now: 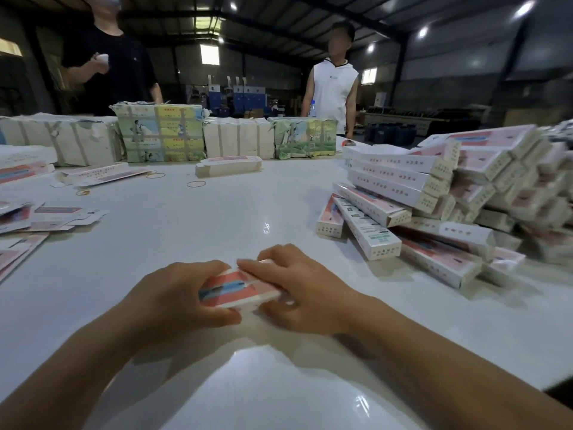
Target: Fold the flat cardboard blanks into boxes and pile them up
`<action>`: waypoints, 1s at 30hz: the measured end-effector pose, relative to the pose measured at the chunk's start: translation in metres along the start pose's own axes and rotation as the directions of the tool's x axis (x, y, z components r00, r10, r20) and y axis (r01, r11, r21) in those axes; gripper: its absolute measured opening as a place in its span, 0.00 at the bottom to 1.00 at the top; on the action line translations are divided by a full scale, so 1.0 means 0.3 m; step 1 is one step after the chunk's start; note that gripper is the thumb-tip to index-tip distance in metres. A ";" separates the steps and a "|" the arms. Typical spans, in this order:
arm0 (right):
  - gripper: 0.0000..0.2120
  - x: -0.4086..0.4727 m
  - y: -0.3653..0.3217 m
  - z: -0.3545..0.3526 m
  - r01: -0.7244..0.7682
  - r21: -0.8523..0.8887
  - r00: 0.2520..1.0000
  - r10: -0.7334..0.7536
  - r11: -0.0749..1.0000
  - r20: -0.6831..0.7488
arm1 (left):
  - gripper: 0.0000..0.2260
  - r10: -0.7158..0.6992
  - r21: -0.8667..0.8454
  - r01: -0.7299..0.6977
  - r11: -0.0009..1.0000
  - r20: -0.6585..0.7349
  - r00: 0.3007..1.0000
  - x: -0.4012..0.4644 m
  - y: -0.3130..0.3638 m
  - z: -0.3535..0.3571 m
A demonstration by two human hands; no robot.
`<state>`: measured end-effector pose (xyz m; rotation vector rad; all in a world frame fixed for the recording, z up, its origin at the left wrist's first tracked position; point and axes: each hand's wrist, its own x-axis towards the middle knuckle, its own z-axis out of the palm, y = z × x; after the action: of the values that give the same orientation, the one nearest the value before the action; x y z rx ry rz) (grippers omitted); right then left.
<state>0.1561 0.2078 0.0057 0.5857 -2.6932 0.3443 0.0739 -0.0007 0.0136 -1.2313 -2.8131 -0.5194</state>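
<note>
Your only view comes from the head camera, looking forward and down over the white surface (192, 231). It sits close above your left hand (173, 301) and right hand (297, 290) at 6 o'clock; its wide angle reaches the hall at 12 o'clock.

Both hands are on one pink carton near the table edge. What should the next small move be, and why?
Probably tuck the end flap shut: the left hand and right hand grip the pink carton, apparently not yet closed, while finished boxes sit piled to the right.
</note>
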 end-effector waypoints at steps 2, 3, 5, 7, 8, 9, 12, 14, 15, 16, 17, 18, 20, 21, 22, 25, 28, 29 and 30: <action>0.28 0.002 -0.002 0.017 -0.013 0.003 0.999 0.013 1.000 -0.034 | 0.30 0.081 0.067 -0.072 0.995 -0.136 0.987 0.000 -0.001 0.010; 0.27 0.003 -0.001 0.023 -0.039 0.000 0.997 0.039 0.999 -0.059 | 0.31 0.162 0.137 -0.131 0.982 -0.241 0.957 0.004 -0.007 0.018; 0.24 0.005 0.018 0.015 -0.127 0.025 0.984 0.129 0.992 -0.126 | 0.31 0.265 0.258 -0.165 0.952 -0.426 0.865 0.019 -0.017 0.034; 0.21 0.014 0.067 -0.036 -0.242 0.055 0.941 0.249 0.969 -0.231 | 0.28 0.191 0.221 -0.085 0.972 -0.516 0.835 0.032 -0.031 0.043; 0.20 0.024 0.101 -0.080 -0.293 0.068 0.905 0.300 0.954 -0.302 | 0.27 0.147 0.188 -0.051 0.981 -0.543 0.827 0.040 -0.043 0.052; 0.18 0.035 0.139 -0.136 -0.329 0.093 0.858 0.339 0.940 -0.385 | 0.26 0.101 0.147 -0.024 0.989 -0.550 0.829 0.046 -0.055 0.063; 0.13 0.062 0.268 -0.341 -0.395 0.187 0.670 0.421 0.900 -0.612 | 0.21 0.015 0.014 -0.009 1.000 -0.479 0.877 0.045 -0.076 0.104; 0.12 0.064 0.363 -0.469 -0.488 0.216 0.537 0.486 0.846 -0.690 | 0.14 -0.045 -0.097 0.003 0.995 -0.432 0.901 0.037 -0.072 0.117; 0.12 0.058 0.409 -0.520 -0.539 0.225 0.480 0.516 0.811 -0.710 | 0.13 -0.067 -0.146 0.006 0.989 -0.419 0.906 0.036 -0.073 0.127; 0.11 0.050 0.452 -0.562 -0.589 0.225 0.432 0.538 0.776 -0.724 | 0.14 -0.079 -0.182 0.003 0.983 -0.409 0.909 0.040 -0.074 0.138; 0.11 0.037 0.491 -0.593 -0.642 0.215 0.396 0.558 0.736 -0.729 | 0.14 -0.078 -0.198 -0.002 0.980 -0.395 0.915 0.045 -0.073 0.146; 0.11 0.022 0.526 -0.614 -0.703 0.194 0.373 0.587 0.685 -0.719 | 0.14 -0.062 -0.198 -0.015 0.980 -0.378 0.924 0.050 -0.073 0.153; 0.11 -0.011 0.572 -0.630 -0.822 0.131 0.356 0.679 0.554 -0.642 | 0.14 -0.037 -0.177 -0.026 0.984 -0.343 0.938 0.058 -0.076 0.159; 0.10 -0.026 0.583 -0.626 -0.863 0.104 0.347 0.730 0.495 -0.589 | 0.14 -0.043 -0.167 -0.014 0.986 -0.332 0.942 0.059 -0.077 0.155; 0.10 -0.037 0.587 -0.620 -0.888 0.092 0.335 0.772 0.450 -0.541 | 0.13 -0.043 -0.160 -0.009 0.987 -0.321 0.946 0.061 -0.078 0.151; 0.10 -0.045 0.576 -0.597 -0.907 0.060 0.338 0.804 0.418 -0.490 | 0.05 -0.045 -0.167 -0.007 0.986 -0.306 0.951 0.067 -0.063 0.138; 0.12 -0.026 0.554 -0.603 -0.899 -0.052 0.389 0.737 0.435 -0.553 | 0.05 -0.048 -0.170 -0.001 0.985 -0.284 0.958 0.067 -0.044 0.133; 0.12 -0.013 0.535 -0.606 -0.881 -0.077 0.418 0.691 0.467 -0.590 | 0.05 -0.055 -0.162 0.010 0.987 -0.277 0.959 0.065 -0.039 0.131; 0.13 0.004 0.507 -0.606 -0.850 -0.092 0.456 0.635 0.519 -0.624 | 0.05 -0.062 -0.148 0.020 0.989 -0.278 0.959 0.064 -0.037 0.131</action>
<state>0.1418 0.3978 0.1467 -0.8220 -2.1821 0.1185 0.0569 0.0180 -0.0237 -1.0246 -2.6029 -0.8414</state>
